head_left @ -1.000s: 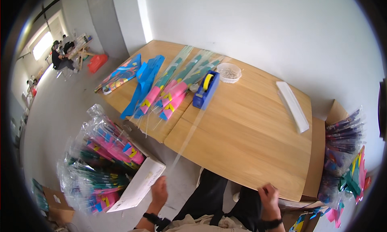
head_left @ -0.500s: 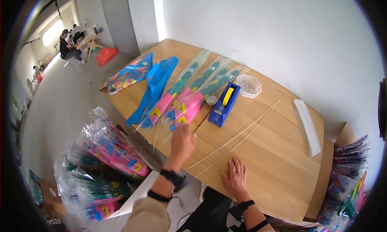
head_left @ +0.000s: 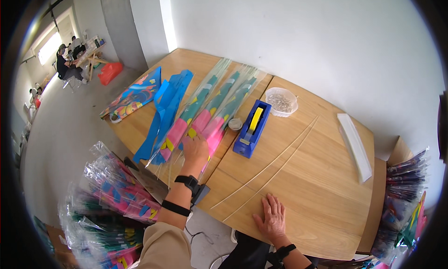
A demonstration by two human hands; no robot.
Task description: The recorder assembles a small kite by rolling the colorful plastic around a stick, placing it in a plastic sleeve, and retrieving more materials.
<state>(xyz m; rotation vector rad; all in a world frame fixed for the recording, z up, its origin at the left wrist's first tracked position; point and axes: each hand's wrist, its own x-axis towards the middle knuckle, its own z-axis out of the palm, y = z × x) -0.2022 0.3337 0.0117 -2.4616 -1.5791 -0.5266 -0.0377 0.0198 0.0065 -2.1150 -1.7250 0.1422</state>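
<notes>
My left hand (head_left: 195, 150) reaches over the near ends of several long clear plastic packets (head_left: 205, 117) lying side by side. Pink, green and yellow printed fabric shows folded inside them. Its fingers are curled down at one packet, their tips partly hidden. My right hand (head_left: 273, 217) lies flat at the table's near edge with its fingers spread, holding nothing. Two thin wooden sticks (head_left: 273, 168) run slantwise just beyond it. A blue tape dispenser (head_left: 252, 129) with a yellow core stands right of the packets, next to a small round white container (head_left: 235, 124).
Blue fabric strips (head_left: 170, 105) and a folded printed cloth (head_left: 133, 94) lie at left. Behind the dispenser sits a clear tub (head_left: 281, 102) of small pieces; a long white tray (head_left: 354, 147) is at right. Filled packets (head_left: 112, 189) stand below left, more (head_left: 403, 199) right. People sit far off.
My left hand has moved forward and left from the table's near side onto the packets. My right hand stays flat on the table. The whole view has shifted slightly.
</notes>
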